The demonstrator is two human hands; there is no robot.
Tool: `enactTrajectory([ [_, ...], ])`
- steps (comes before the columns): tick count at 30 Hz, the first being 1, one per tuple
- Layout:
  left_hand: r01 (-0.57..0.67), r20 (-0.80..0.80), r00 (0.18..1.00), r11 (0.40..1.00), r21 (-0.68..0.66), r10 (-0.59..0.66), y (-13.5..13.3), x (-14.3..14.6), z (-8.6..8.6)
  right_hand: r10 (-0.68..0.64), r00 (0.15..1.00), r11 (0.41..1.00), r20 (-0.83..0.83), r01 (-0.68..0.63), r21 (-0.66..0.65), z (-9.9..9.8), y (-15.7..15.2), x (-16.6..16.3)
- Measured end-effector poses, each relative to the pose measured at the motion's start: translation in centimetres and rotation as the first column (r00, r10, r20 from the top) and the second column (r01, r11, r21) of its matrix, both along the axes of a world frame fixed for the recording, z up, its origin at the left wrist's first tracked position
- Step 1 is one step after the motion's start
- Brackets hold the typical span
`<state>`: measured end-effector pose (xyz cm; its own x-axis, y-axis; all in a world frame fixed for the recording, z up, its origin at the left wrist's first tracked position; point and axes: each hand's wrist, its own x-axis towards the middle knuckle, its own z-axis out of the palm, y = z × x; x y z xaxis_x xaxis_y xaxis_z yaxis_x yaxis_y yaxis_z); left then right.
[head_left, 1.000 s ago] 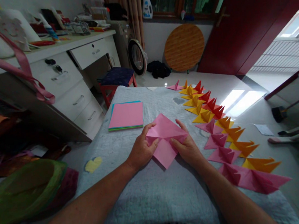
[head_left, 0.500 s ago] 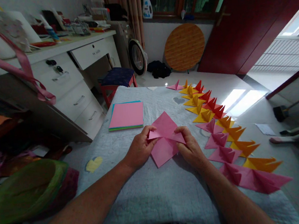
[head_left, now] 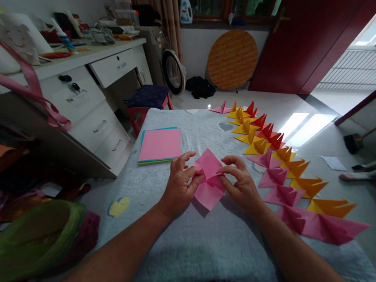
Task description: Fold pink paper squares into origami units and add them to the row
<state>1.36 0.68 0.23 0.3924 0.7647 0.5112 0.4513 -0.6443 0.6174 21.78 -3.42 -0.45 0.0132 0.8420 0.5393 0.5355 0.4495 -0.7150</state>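
Note:
A pink paper square (head_left: 208, 179) lies partly folded on the grey cloth-covered table (head_left: 186, 242) in front of me. My left hand (head_left: 179, 185) pinches its left side and my right hand (head_left: 239, 182) pinches its right side, pushing the two sides toward each other so the sheet collapses into a smaller diamond. Both hands are closed on the paper. A stack of flat coloured sheets (head_left: 159, 145), pink on top, lies beyond my left hand.
A row of folded pink, yellow, orange and red paper pieces (head_left: 273, 167) runs along the table's right edge. A white desk with drawers (head_left: 94, 106) stands at the left, a green bag (head_left: 28, 238) below it, and a red stool (head_left: 146, 98) beyond the table.
My hands have drawn together, squeezing the wide pink sheet inward. It has gone from a broad open diamond to a narrower, more folded shape.

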Motion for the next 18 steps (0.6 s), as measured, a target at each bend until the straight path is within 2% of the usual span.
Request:
enactTrajectory([
  [4, 0.071, -0.015, 0.997, 0.996, -0.051, -0.072, -0.19, 0.02, 0.53, 0.03, 0.999, 0.999, 0.037, -0.029, -0.02, 0.28, -0.16, 0.19],
  [8, 0.151, 0.048, 0.988, 0.979, -0.138, -0.145, -0.03, 0.02, 0.68, 0.081, 0.995, 0.996, 0.053, -0.078, -0.052, 0.67, 0.04, 0.18],
  [12, 0.163, 0.034, 0.987, 0.966, -0.202, -0.16, -0.15, 0.16, 0.59, 0.117, 0.993, 0.991, 0.009, -0.117, -0.06, 0.69, 0.31, -0.05],
  [18, 0.177, 0.043, 0.984, 0.958, -0.227, -0.171, -0.26, 0.37, 0.72, 0.182, 0.983, 0.981, 0.015, -0.181, -0.073, 0.59, 0.11, -0.4],
])
